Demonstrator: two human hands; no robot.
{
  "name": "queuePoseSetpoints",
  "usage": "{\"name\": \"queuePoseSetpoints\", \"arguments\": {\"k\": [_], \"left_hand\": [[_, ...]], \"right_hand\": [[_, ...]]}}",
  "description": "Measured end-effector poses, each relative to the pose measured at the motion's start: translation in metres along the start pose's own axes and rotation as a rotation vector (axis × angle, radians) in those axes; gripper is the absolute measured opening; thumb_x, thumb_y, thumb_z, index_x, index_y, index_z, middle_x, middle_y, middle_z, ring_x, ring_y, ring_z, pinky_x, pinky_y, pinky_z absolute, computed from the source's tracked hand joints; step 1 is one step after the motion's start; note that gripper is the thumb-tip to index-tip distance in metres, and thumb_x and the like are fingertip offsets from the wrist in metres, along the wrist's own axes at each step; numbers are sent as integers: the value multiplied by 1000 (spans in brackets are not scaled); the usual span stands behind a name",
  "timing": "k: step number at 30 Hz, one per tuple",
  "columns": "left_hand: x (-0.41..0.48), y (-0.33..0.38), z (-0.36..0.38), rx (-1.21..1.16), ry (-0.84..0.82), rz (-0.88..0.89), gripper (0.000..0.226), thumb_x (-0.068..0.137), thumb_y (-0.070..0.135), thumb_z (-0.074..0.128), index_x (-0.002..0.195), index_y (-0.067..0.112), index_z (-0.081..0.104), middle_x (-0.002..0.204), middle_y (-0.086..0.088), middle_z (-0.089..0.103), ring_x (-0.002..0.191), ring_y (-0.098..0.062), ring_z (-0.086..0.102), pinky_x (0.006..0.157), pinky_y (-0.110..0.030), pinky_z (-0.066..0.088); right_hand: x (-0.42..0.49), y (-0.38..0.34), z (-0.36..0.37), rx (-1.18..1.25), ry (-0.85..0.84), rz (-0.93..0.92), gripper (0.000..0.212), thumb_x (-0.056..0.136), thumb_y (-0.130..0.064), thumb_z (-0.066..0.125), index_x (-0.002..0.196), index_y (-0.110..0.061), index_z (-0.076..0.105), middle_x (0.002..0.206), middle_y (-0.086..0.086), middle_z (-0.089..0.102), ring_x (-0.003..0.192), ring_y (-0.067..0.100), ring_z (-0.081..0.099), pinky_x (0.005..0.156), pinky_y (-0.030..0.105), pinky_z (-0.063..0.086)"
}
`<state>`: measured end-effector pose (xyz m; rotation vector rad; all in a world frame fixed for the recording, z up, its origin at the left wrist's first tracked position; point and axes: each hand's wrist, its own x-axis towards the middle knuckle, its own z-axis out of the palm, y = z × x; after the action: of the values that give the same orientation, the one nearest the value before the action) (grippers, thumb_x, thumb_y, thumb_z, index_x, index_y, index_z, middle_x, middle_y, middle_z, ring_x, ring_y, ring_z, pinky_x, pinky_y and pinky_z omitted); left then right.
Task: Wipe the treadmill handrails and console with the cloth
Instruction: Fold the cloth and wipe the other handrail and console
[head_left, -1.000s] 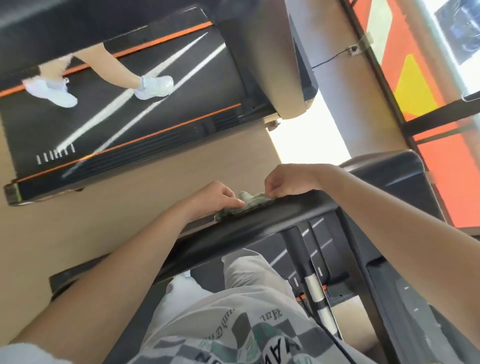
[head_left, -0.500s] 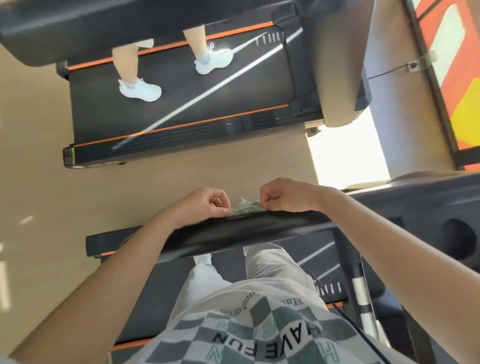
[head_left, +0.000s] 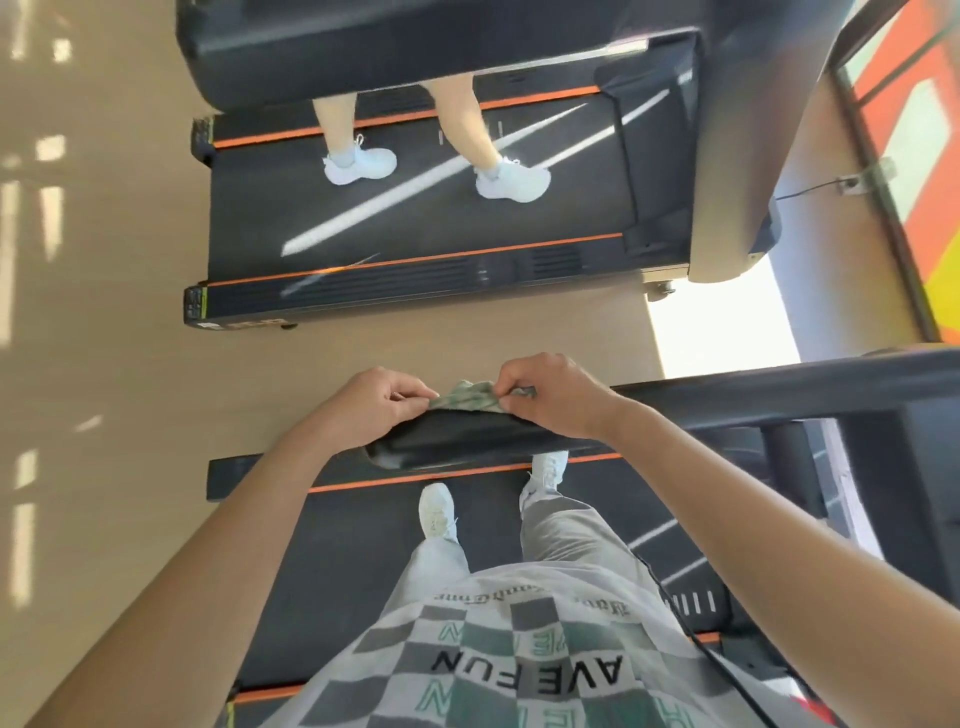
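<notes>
A black treadmill handrail (head_left: 701, 402) runs across the middle of the head view, ending in a rounded tip at the left. A small green-patterned cloth (head_left: 470, 397) lies bunched on top of the rail near that end. My left hand (head_left: 374, 402) pinches the cloth's left end with curled fingers. My right hand (head_left: 550, 397) grips its right end and rests on the rail. Most of the cloth is hidden between and under the two hands. The console is out of view to the right.
I stand on the black belt (head_left: 363, 571) of my treadmill. A neighbouring treadmill (head_left: 415, 275) lies across a strip of beige floor, with a person's legs in white shoes (head_left: 358, 163) on it. An upright post (head_left: 789, 467) stands at the right.
The view has tilted down and back, so my feet and more of the belt show. Both hands stayed on the cloth, which sits nearer the rail's left tip. The neighbour's feet shifted.
</notes>
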<state>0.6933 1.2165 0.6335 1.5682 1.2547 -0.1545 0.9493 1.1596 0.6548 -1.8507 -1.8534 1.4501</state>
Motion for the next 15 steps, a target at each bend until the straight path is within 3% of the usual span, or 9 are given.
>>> {"name": "queuePoseSetpoints", "arguments": {"k": [3, 5, 8, 10, 13, 15], "left_hand": [[-18, -28, -7, -28, 87, 2, 22, 100, 23, 62, 96, 43, 71, 97, 13, 76, 93, -1, 69, 82, -24, 50], [-28, -44, -7, -83, 172, 4, 22, 98, 22, 64, 95, 42, 72, 95, 13, 77, 93, -3, 69, 82, -24, 48], [-43, -62, 2, -140, 290, -5, 13, 96, 20, 67, 99, 29, 76, 92, 12, 74, 87, -4, 68, 75, -17, 44], [-53, -68, 10, -179, 374, 7, 9, 95, 18, 69, 98, 21, 77, 89, 11, 73, 83, -8, 66, 74, -19, 45], [-67, -74, 24, -220, 462, 45, 12, 93, 15, 72, 85, 24, 74, 78, 15, 69, 72, -7, 63, 70, -24, 48], [-75, -80, 32, -294, 466, 29, 16, 91, 15, 74, 79, 25, 70, 73, 8, 68, 64, -10, 61, 64, -27, 50]], "right_hand": [[0, -22, 33, -54, 136, -48, 8, 91, -17, 67, 94, -18, 74, 94, -4, 75, 92, 20, 67, 88, 38, 52], [0, -33, 56, -80, 235, -66, 9, 92, -20, 66, 96, -21, 74, 92, -2, 75, 85, 24, 68, 83, 39, 53], [-1, -47, 83, -119, 348, -85, 11, 92, -22, 65, 100, -21, 74, 91, 3, 75, 82, 29, 67, 80, 41, 54], [-1, -55, 96, -153, 396, -116, 13, 92, -21, 66, 102, -20, 74, 94, 5, 74, 85, 30, 67, 81, 42, 54], [-4, -63, 112, -194, 453, -179, 14, 90, -14, 69, 102, -16, 75, 98, 5, 73, 86, 29, 67, 81, 42, 55], [-8, -68, 121, -211, 499, -205, 17, 86, -10, 71, 102, -15, 76, 102, 6, 73, 89, 29, 67, 80, 40, 56]]}}
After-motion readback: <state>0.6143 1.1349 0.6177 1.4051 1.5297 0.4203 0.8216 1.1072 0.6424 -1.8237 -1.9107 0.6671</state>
